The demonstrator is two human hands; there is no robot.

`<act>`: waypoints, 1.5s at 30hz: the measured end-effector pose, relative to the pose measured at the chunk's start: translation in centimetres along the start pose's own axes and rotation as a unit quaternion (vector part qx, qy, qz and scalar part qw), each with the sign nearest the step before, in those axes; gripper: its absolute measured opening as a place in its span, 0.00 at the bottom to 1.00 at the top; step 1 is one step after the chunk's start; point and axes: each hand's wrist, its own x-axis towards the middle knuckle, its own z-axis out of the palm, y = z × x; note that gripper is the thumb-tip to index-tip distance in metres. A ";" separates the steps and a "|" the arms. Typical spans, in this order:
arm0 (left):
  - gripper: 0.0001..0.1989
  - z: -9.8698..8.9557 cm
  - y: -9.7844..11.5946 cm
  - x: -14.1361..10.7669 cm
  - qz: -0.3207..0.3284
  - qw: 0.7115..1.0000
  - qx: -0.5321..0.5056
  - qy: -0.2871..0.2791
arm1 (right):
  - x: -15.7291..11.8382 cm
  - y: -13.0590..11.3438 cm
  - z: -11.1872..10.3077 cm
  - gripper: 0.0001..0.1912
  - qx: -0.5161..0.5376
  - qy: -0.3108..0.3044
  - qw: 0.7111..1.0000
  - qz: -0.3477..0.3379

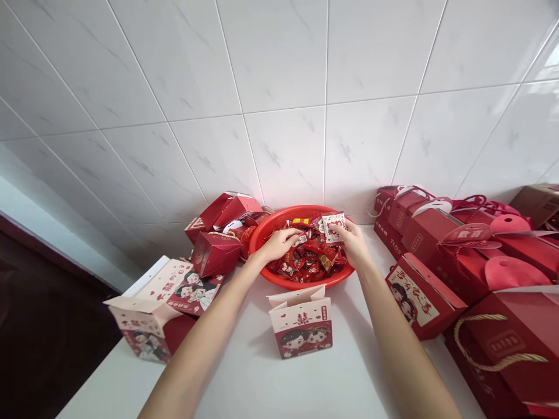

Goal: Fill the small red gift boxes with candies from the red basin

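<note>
A red plastic basket (257, 235) full of small red-wrapped candies (312, 259) stands against the wall. My left hand (280, 244) reaches in over its left side, thumb and fingers closed on a small wrapped candy (301, 238). Over the right side, my right hand (356, 245) pinches a flat white packet with red print (333, 226). In front of the basket, between my forearms, an upright paper gift box (301, 329) has its top open. It carries two cartoon faces; its inside is mostly hidden.
At left are open printed boxes (151, 326) and closed red boxes (216, 254). Many red gift boxes (441, 233) with rope handles crowd the right side, one large box (506, 343) nearest me. A tiled wall (283, 145) rises behind the white table (336, 378).
</note>
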 end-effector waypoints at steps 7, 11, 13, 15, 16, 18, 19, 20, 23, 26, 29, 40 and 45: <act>0.21 0.0 0.6 -0.1 0.034 0.991 -0.113 0.062 | -0.3 -0.1 0.1 0.15 -0.027 -0.086 0.996 0.023; 0.19 0.4 1.5 -0.4 0.063 0.985 -0.149 0.067 | -0.2 -0.1 0.2 0.15 -0.029 -0.091 0.995 0.030; 0.18 0.5 1.7 -0.5 0.062 0.983 -0.157 0.070 | -0.2 -0.1 0.1 0.16 -0.026 -0.093 0.995 0.028; 0.17 0.5 1.6 -0.4 0.050 0.983 -0.160 0.071 | -0.2 -0.1 0.1 0.16 -0.022 -0.088 0.996 0.023; 0.17 0.5 1.4 -0.3 0.036 0.985 -0.156 0.067 | -0.1 0.0 0.1 0.17 -0.020 -0.083 0.996 0.020; 0.17 0.5 1.1 -0.1 -0.007 0.992 -0.116 0.044 | -0.1 0.0 0.0 0.17 -0.019 -0.070 0.997 0.016; 0.17 0.5 0.9 -0.1 -0.030 0.996 -0.081 0.029 | -0.1 0.0 0.0 0.16 -0.019 -0.063 0.998 0.015; 0.17 0.5 0.9 0.0 -0.049 0.998 -0.042 0.016 | -0.1 0.0 0.0 0.16 -0.021 -0.057 0.998 0.013; 0.19 0.5 1.2 -0.1 -0.073 0.996 0.060 0.000 | -0.1 0.0 0.0 0.15 -0.024 -0.041 0.999 0.005; 0.16 0.3 1.9 -0.7 -0.109 0.981 0.160 -0.016 | 0.0 0.1 -0.1 0.15 -0.017 -0.034 0.999 0.003; 0.15 0.3 2.3 -1.1 -0.144 0.962 0.228 -0.046 | 0.1 0.3 -0.2 0.15 -0.016 -0.038 0.999 0.001; 0.14 -1.9 4.2 -4.9 0.045 0.979 -0.180 0.086 | -0.8 -1.4 -0.3 0.17 0.022 -0.029 0.999 -0.006; 0.07 -4.3 10.0 -11.6 0.176 0.965 -0.169 0.094 | -3.1 -5.0 0.1 0.16 0.038 -0.034 0.997 -0.055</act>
